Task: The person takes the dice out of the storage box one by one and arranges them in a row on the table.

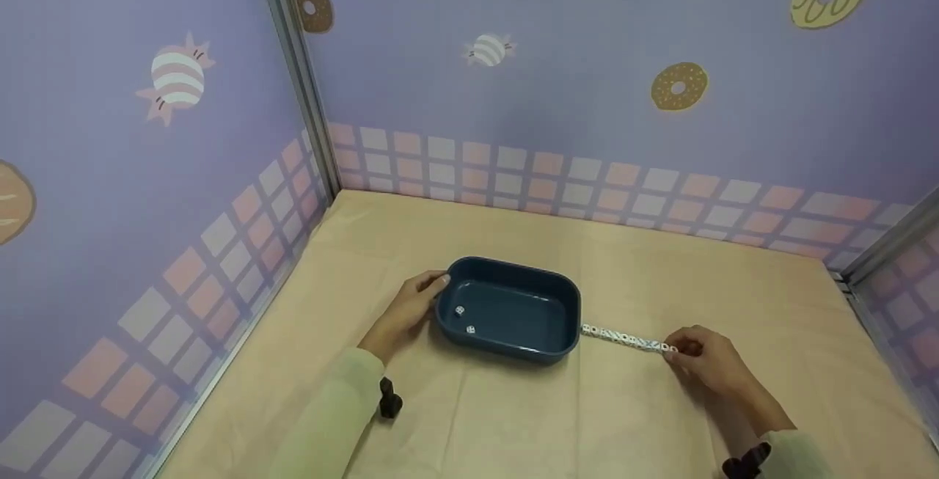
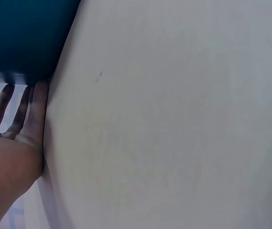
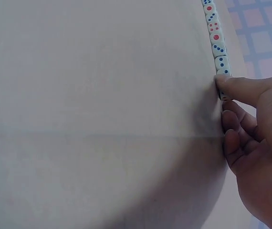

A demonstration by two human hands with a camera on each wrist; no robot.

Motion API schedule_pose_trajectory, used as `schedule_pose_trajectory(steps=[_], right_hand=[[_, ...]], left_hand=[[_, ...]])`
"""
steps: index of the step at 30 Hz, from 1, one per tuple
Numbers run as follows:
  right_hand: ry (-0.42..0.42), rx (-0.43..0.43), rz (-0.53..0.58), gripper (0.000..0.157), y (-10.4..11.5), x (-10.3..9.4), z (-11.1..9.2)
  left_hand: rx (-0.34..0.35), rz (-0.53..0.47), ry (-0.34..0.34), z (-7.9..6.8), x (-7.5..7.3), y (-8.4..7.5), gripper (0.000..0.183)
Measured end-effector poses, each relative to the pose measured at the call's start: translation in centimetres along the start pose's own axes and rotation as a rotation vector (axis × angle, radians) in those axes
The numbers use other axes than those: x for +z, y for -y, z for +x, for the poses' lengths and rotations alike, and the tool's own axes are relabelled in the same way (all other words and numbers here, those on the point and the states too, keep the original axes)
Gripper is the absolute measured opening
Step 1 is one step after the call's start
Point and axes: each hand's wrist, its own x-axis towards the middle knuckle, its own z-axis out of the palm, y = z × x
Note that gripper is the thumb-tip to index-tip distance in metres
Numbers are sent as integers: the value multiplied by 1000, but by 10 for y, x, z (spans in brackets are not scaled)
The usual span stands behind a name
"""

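Note:
A dark blue rectangular dish (image 1: pixel 513 353) with rounded corners sits on the cloth, two white dice (image 1: pixel 470 330) lying inside near its left end. My left hand (image 1: pixel 412 306) is at that end, thumb by the rim; in the left wrist view its fairly straight fingers (image 2: pixel 36 107) touch the dish's outer wall. A straight row of several white dice (image 1: pixel 623 338) with red and blue pips runs from the dish's right end to my right hand (image 1: pixel 708 362). Between thumb and fingers, that hand pinches the die (image 3: pixel 223 96) at the row's near end, which is partly covered.
A pale yellow cloth (image 1: pixel 513 420) covers the table. Purple walls (image 1: pixel 557 90) with printed sweets and checks stand at the back and left, joined by a metal post (image 1: pixel 299 75). Another post (image 1: pixel 891 233) rises at the right corner.

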Motion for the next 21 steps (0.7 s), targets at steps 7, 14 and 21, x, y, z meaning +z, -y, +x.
schedule_pose_trajectory(steps=[7,14,21], right_hand=[[-5,-17,-8,13,2,-1,1],[-6,-35,-34,24,7,-4,1],[-154,-182,-73,25,42,-2,11]], left_hand=[[-3,30,-23,1,-1,0,49],[-5,24,-13,3,0,-1,48],[-15,35,-13,2,-2,1,49]])
